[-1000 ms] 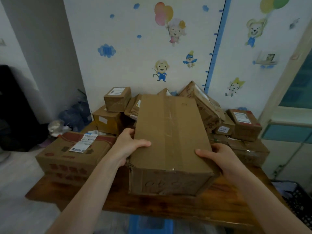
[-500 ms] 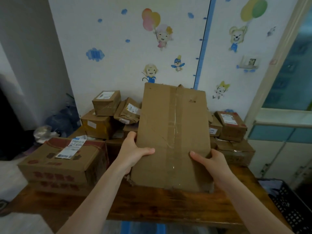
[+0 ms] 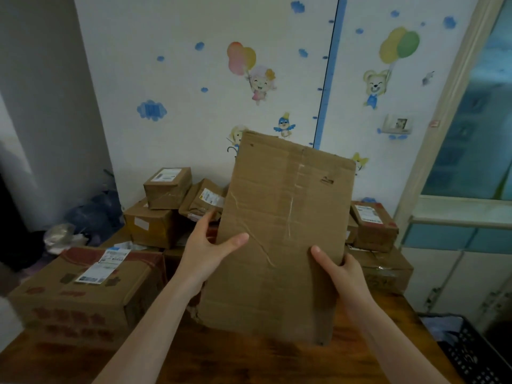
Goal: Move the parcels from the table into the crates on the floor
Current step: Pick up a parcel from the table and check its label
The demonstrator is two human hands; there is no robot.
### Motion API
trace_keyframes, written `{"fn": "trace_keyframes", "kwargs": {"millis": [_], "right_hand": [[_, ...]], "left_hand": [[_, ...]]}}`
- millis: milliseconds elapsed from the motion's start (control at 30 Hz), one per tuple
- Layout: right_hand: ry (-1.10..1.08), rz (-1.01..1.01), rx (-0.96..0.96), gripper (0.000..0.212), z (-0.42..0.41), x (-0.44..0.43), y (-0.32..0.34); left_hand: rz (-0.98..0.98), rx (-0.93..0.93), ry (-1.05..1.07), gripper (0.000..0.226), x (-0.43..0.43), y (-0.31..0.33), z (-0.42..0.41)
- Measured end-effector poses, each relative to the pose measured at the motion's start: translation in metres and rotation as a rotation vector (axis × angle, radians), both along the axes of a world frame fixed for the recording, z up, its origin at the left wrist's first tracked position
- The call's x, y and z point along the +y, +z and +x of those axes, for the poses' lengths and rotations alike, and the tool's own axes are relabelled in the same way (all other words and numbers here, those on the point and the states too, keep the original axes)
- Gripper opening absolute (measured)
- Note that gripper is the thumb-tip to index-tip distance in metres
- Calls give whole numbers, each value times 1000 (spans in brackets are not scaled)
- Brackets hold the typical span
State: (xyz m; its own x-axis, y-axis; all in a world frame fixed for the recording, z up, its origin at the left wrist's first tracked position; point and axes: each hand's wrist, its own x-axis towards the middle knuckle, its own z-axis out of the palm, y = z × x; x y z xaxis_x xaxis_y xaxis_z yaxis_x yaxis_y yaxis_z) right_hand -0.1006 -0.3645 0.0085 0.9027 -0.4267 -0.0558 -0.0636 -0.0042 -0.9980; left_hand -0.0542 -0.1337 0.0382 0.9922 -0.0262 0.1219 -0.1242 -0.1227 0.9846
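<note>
Endways, parcel [image 3: 282,217] between left hand [image 3: 205,250], right hand [image 3: 343,275]

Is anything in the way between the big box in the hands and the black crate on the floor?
Nothing visible blocks it. The left hand and right hand grip the long box over the table; the black crate sits low to the right, beyond the table's edge. Something pale lies inside it.

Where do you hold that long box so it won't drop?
By its two long side edges near the lower end, one hand from each side. The long box is tipped up on end and looks too wide for one hand. The left hand and right hand grip it that way, thumbs on the front, fingers behind.
</note>
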Motion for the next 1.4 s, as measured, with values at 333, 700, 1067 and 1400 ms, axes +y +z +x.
{"fn": "trace_keyframes", "kwargs": {"millis": [333, 700, 1067, 1400], "right_hand": [[55, -20, -77, 63, 13, -20, 17], [-36, 173, -7, 65, 23, -40, 19], [-125, 184, 34, 59, 24, -43, 18], [-225, 105, 61, 45, 26, -38, 10]], "left_hand": [[-40, -45, -70, 38, -16, 0, 10], [34, -123, -145, 20, -27, 11, 27], [1, 70, -312, 86, -32, 8, 47], [23, 126, -241, 81, -12, 4, 67]]}}
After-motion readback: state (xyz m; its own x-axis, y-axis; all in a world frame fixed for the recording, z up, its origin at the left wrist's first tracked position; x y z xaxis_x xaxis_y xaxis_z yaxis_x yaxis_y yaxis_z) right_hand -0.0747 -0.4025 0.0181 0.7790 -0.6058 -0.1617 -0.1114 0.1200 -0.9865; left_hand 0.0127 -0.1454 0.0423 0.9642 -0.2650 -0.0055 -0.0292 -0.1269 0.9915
